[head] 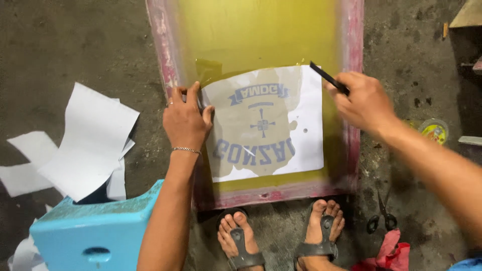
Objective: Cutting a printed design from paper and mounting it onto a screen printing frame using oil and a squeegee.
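Observation:
A screen-printing frame [165, 55] with a pink-stained wooden border and yellow mesh lies on the concrete floor. A white paper sheet [311, 145] with a blue mirrored emblem rests on the mesh, partly soaked and see-through. My left hand [186, 120], wearing a ring and a bracelet, presses the sheet's left edge near the frame's left rail. My right hand [364, 103] grips a thin black flat tool [326, 78], its tip near the sheet's upper right corner.
Loose white paper sheets [90, 143] lie on the floor at left. A light blue plastic stool [100, 226] stands at lower left. Scissors [384, 216], a red cloth [391, 253] and a small round container [434, 130] sit at right. My sandalled feet [281, 236] touch the frame's near edge.

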